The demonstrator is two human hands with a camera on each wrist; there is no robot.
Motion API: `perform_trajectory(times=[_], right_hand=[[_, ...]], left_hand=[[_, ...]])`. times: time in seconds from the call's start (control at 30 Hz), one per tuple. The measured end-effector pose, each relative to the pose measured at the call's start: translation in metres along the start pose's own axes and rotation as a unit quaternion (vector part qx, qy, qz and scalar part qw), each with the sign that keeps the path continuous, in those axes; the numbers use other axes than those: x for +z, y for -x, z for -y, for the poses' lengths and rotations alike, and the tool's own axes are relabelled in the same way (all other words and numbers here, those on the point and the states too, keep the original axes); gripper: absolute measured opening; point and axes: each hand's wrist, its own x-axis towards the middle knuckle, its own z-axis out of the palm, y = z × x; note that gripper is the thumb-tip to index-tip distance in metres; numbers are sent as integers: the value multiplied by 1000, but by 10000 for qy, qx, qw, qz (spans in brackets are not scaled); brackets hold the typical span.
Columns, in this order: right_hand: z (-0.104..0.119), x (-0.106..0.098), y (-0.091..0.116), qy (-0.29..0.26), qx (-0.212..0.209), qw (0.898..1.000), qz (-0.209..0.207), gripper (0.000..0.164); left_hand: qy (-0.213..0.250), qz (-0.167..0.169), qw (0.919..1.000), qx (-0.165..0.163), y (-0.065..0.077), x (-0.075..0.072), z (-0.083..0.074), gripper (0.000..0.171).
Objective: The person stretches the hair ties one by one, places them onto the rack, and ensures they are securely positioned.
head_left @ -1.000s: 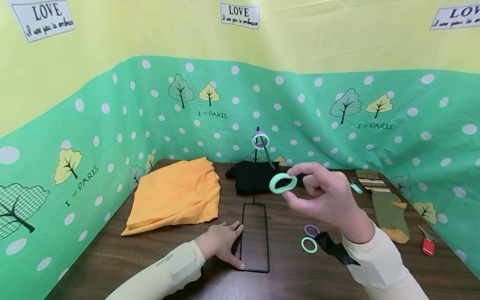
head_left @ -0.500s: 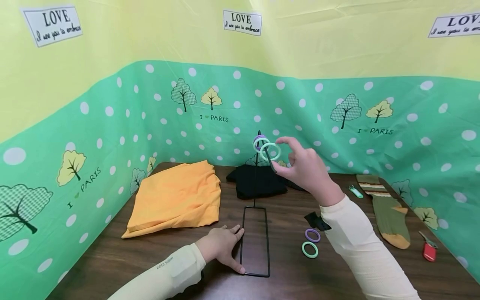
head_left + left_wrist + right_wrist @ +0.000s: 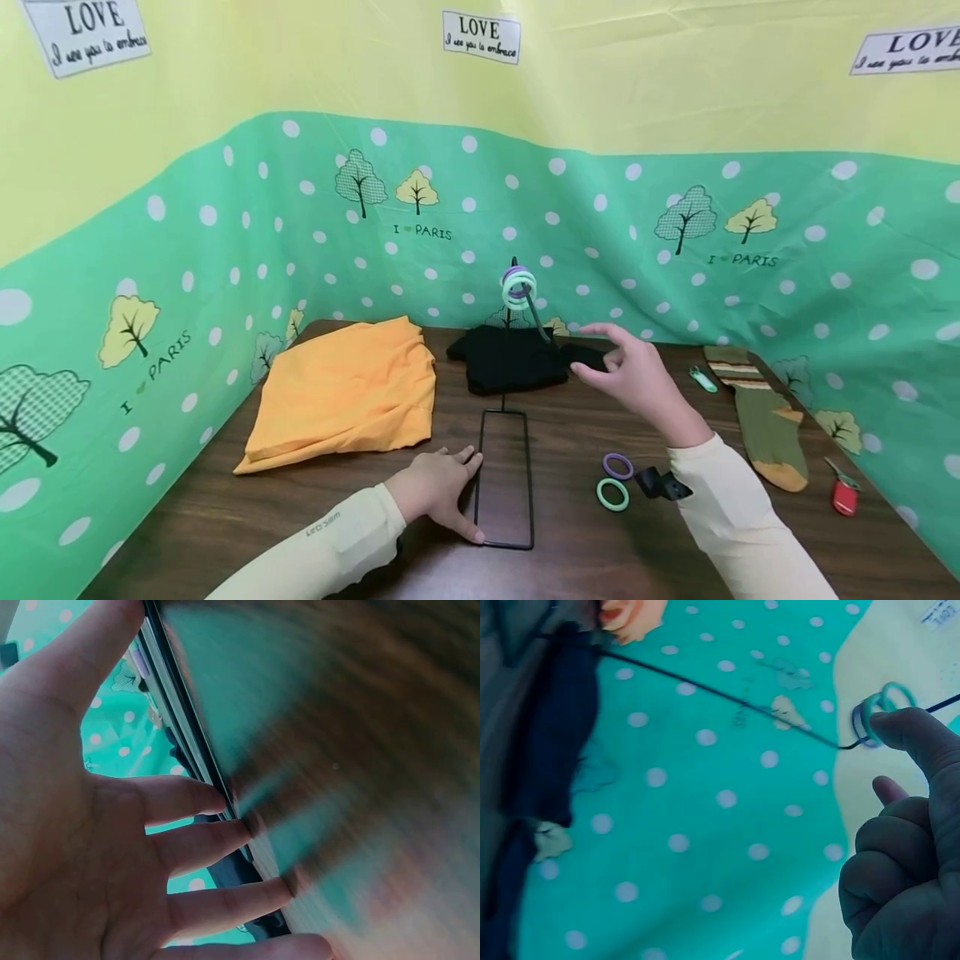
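Note:
A black wire stand has a flat rectangular base (image 3: 529,483) on the dark table and an upright with a slanting hook arm. Mint and purple rings (image 3: 506,293) hang together on that arm; in the right wrist view, a mint ring (image 3: 898,685) shows beyond the fingertips. My left hand (image 3: 438,492) lies with spread, straight fingers, thumb and fingertips touching the base's left side. To the right of the hook, my right hand (image 3: 645,383) is in the air holding nothing, thumb and forefinger apart, other fingers curled. A purple ring (image 3: 604,467) and a mint ring (image 3: 599,495) lie below it.
Orange cloth (image 3: 345,392) lies folded on the left, black cloth (image 3: 513,362) behind the stand. At right are a striped olive sock (image 3: 768,425), a mint tag (image 3: 703,380) and a small red item (image 3: 844,500) with a metal part. Patterned curtain (image 3: 600,242) surrounds the table.
My right hand carried a mint ring up to the hook arm, let it go there, and drew back down and right. My left hand stayed on the base.

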Motion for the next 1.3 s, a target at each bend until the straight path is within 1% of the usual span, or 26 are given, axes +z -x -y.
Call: perform_trajectory(times=[0.1, 0.27, 0.57, 0.7, 0.9, 1.03, 1.17, 1.3], right_hand=[[-13, 3, 9, -120, 394, 9989, 214, 41], [-38, 7, 25, -361, 897, 9939, 529, 41], [-84, 15, 50, -642, 1445, 9819, 1041, 48], [-102, 20, 59, -739, 1634, 9736, 1412, 51], [-125, 26, 72, -769, 1661, 9605, 2097, 51], [-133, 31, 79, -911, 1512, 9530, 2462, 52], [-134, 33, 80, -882, 1212, 9532, 2626, 52], [-135, 35, 77, -719, 1013, 9549, 2697, 46]], left_hand=[[-30, -12, 10000, -2, 1, 0, 0, 108], [-44, -31, 10000, 16, 1, 0, 1, 109], [-26, -29, 10000, 45, 0, 1, 1, 109], [-10, -53, 10000, 68, -1, 0, 2, 109], [-22, -43, 10000, 60, 0, 0, 1, 109], [8, 8, 10000, 25, 0, 0, 0, 109], [-21, -11, 10000, 16, -1, 1, 0, 108], [-78, -100, 9999, 59, -1, 2, 1, 109]])
